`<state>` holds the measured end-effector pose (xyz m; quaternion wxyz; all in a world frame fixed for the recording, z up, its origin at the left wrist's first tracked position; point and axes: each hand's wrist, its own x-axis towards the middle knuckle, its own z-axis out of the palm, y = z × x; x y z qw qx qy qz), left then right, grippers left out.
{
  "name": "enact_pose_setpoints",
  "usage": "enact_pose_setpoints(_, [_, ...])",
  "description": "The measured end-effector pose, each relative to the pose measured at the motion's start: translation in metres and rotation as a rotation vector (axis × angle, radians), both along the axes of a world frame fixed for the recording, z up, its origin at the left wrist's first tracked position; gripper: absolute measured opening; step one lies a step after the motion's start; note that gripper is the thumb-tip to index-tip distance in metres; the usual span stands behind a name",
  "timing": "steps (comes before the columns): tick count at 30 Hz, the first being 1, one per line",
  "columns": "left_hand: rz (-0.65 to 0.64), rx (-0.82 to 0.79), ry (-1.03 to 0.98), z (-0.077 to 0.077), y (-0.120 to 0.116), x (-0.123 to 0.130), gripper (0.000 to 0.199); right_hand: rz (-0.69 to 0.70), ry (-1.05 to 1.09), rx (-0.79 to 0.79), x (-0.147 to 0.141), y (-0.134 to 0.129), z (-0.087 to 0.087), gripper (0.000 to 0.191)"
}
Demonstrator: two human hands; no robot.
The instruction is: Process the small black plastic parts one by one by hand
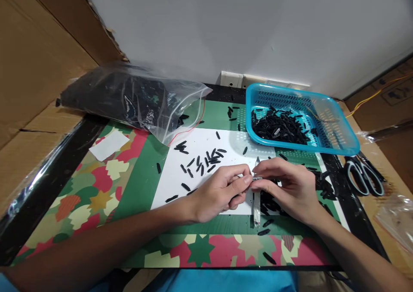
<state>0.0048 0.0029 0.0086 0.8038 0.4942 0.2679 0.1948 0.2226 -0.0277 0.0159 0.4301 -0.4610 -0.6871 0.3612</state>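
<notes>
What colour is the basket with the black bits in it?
The basket is bright blue, shown in the head view.

No wording, brand or number is legible in this view of the bench [200, 223]. At far right, a dark printed design marks a cardboard box [377, 111], too dim to make out. A pale mark on one black piece [276, 132] in the blue basket [303, 148] is too small to read.

Sleeve [4, 283]: I see a blue edge, lower left
Clothing [232, 281]: bright blue cloth, plain to me
Left grip [222, 193]: bare hand
Right grip [288, 188]: bare hand
</notes>
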Motion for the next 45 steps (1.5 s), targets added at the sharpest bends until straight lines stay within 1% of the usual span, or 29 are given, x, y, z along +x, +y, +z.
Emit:
enact_pose_setpoints(6, [0.068,-0.006,-0.028,0.001,0.0,0.001,0.039,0.03,0.026,0.013,0.006,0.004,-0.001,0.025])
enact_pose_setpoints(11, [0.105,-0.022,-0.011,0.001,0.0,0.0,0.037,-0.006,-0.019,0.047,0.018,0.01,-0.001,0.014])
enact_pose_setpoints(13, [0.112,-0.024,-0.003,0.0,0.0,0.0,0.037,-0.015,-0.053,0.081,0.021,0.01,-0.001,0.013])
enact_pose_setpoints(20, [0.115,-0.029,-0.003,-0.001,0.0,0.001,0.037,0.066,-0.106,0.151,0.019,0.011,-0.001,0.014])
enact_pose_setpoints(35, [0.105,-0.017,0.0,-0.003,0.001,0.0,0.043,0.077,-0.12,0.156,0.017,0.012,-0.001,0.011])
enact_pose_setpoints(45, [0.114,-0.014,-0.002,-0.003,0.001,0.0,0.042,0.096,-0.105,0.154,0.017,0.012,-0.001,0.01])
